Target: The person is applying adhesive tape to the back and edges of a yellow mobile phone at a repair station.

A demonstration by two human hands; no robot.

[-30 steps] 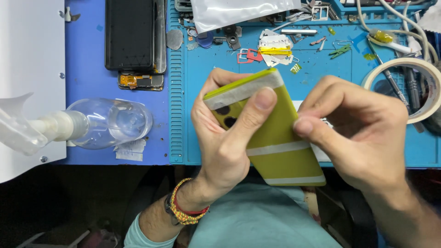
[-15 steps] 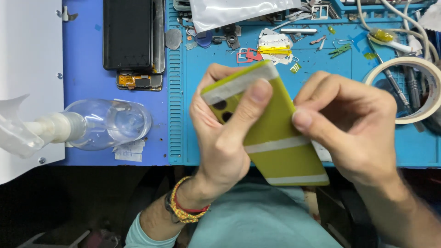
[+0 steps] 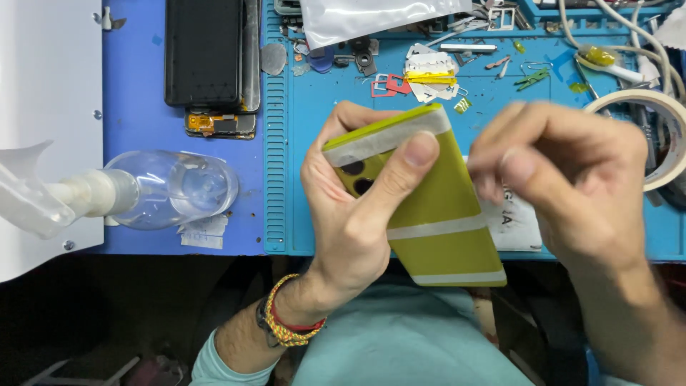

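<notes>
My left hand (image 3: 357, 214) grips a yellow-green phone (image 3: 436, 207), back side up, with its thumb pressed near the top. Pale tape strips cross the phone at its top edge, its middle and its bottom. Two dark camera holes show beside the thumb. My right hand (image 3: 564, 186) hovers blurred at the phone's right edge, fingers curled together; whether it pinches anything is unclear. Both are above a blue work mat (image 3: 493, 107).
A clear plastic spray bottle (image 3: 150, 189) lies on its side at left. A black phone screen assembly (image 3: 207, 53) lies at the back left. Small parts, tweezers and a plastic bag (image 3: 371, 18) crowd the back. A masking tape roll (image 3: 661, 136) sits at right.
My right hand has lifted off the phone and shifted right, now blurred by motion. My left hand keeps the same grip, with the phone tilted slightly.
</notes>
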